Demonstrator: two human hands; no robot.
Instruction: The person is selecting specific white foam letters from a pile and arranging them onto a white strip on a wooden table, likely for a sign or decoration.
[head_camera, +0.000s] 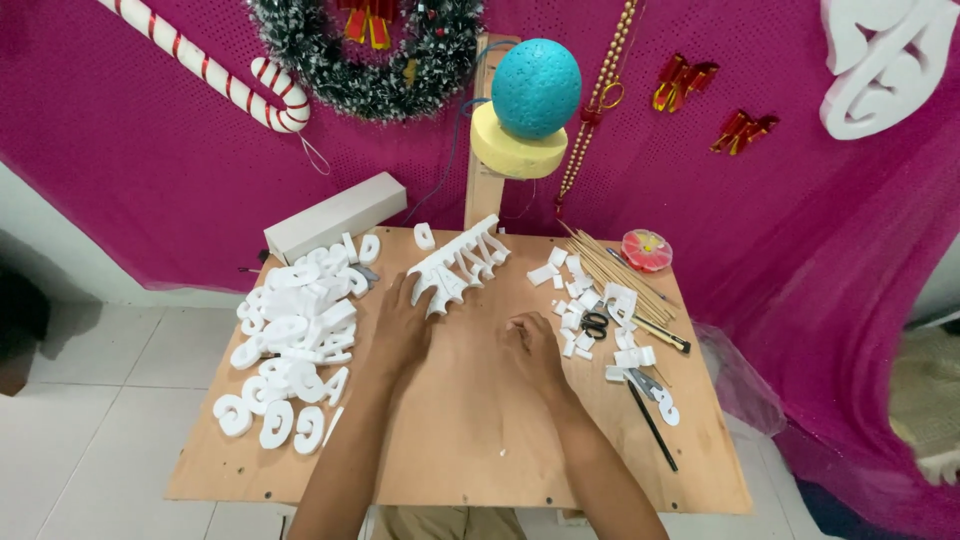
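Fingers (415, 300) of left hand (400, 330) lie spread, tips touching near end of white foam row (460, 268) at tabletop (470, 440) centre-back. Far left: heap of foam letters (290, 345), some close to the edge. Right hand (532, 348) rests loosely curled on bare wood, holding nothing, just left of foam scraps (575, 300), scissors (595, 323), skewers (615, 272). Risks, as judged: foam row looks thin and brittle, so a hard press could snap it; a sweeping right elbow could scatter scraps; nudged letters could slide off the left edge.
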